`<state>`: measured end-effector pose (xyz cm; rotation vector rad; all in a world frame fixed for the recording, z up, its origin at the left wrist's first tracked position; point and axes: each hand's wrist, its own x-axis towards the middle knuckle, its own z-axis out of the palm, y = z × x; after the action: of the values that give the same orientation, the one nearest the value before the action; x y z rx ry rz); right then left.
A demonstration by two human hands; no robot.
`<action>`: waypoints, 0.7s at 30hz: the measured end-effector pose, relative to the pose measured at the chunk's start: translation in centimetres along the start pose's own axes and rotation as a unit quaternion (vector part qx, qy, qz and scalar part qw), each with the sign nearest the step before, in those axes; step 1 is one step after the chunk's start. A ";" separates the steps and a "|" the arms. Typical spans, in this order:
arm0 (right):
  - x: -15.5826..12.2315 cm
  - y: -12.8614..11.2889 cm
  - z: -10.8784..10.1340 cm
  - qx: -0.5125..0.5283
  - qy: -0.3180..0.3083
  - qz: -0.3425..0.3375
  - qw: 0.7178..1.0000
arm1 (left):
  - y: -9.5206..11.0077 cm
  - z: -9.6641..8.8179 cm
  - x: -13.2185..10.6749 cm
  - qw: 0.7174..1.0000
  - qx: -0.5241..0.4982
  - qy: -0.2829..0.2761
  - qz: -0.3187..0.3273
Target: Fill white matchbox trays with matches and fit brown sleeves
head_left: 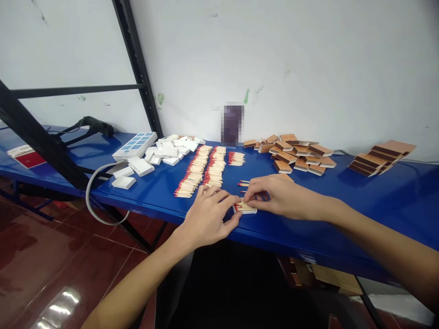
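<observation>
A small white matchbox tray [247, 211] filled with red-tipped matches [242, 207] lies near the table's front edge. My left hand [211, 217] grips the tray's left end between thumb and index finger, its other fingers reaching toward the match rows. Over the tray's right part, the fingers of my right hand [270, 197] are pinched at the matches; their tips are partly hidden. A few loose matches [243, 184] lie just behind the tray. Farther back are two long rows of matches, a left row [195, 171] and a right row [215, 168], beside a short bundle of matches [236, 158].
White empty trays [168, 151] are heaped at back left beside a white box with blue squares [135, 145]. Brown matchbox sleeves [302, 153] lie piled at back right, with stacked sleeves [380, 157] farther right. A black metal post [137, 59] and grey cable [89, 196] stand left.
</observation>
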<state>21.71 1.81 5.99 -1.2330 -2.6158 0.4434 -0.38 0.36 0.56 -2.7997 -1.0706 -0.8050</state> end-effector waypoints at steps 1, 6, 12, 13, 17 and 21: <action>0.2 0.0 0.1 0.012 -0.003 0.000 1.000 | 0.0 0.0 0.0 1.000 -0.001 0.000 0.000; 0.8 -0.3 0.4 0.054 0.003 0.000 0.999 | 0.0 0.1 -0.1 1.000 0.001 0.005 -0.004; 0.4 -0.1 1.4 0.058 0.057 0.019 0.997 | 0.0 0.2 -0.2 1.000 0.006 0.006 0.003; 0.3 -0.1 1.5 0.044 0.062 0.013 0.997 | 0.0 0.2 -0.2 1.000 0.005 0.007 0.004; 0.1 -0.1 1.6 0.023 0.044 -0.006 0.999 | -0.1 0.1 -0.1 1.000 0.002 0.011 0.004; 0.0 -0.5 1.1 0.021 0.021 -0.003 1.000 | -0.2 0.2 -0.1 1.000 0.004 0.006 0.004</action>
<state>20.96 1.33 5.15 -1.2074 -2.5604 0.4635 -0.46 0.45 0.37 -2.7867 -1.0574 -0.8145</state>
